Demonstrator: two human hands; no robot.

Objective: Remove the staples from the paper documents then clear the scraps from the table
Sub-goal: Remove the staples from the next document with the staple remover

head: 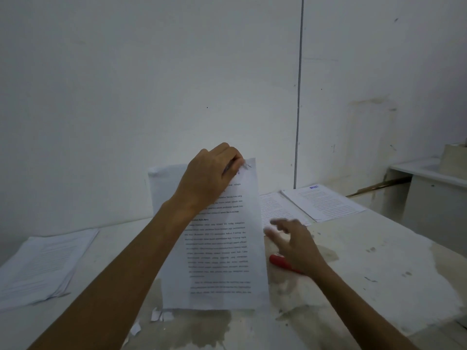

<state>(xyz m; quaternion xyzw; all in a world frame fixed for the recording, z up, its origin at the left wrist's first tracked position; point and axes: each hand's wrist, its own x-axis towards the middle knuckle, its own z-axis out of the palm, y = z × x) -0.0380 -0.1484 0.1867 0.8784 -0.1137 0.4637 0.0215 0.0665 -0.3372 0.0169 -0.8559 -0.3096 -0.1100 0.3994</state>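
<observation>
Table (379, 261): white top, stained and worn.
On it we see a paper stack (43, 263) at left, two documents (326, 202) at far right, a red tool (283, 263) near centre, and scraps (158, 315) by the near edge.

— Left hand (211, 176)?
— Raised on an outstretched forearm, back toward the camera, fingers curled and pinching at the top.
— And right hand (294, 239)?
— Lower, reaching forward from the right, palm down, fingers spread and loosely bent, blurred, gripping nothing.
</observation>
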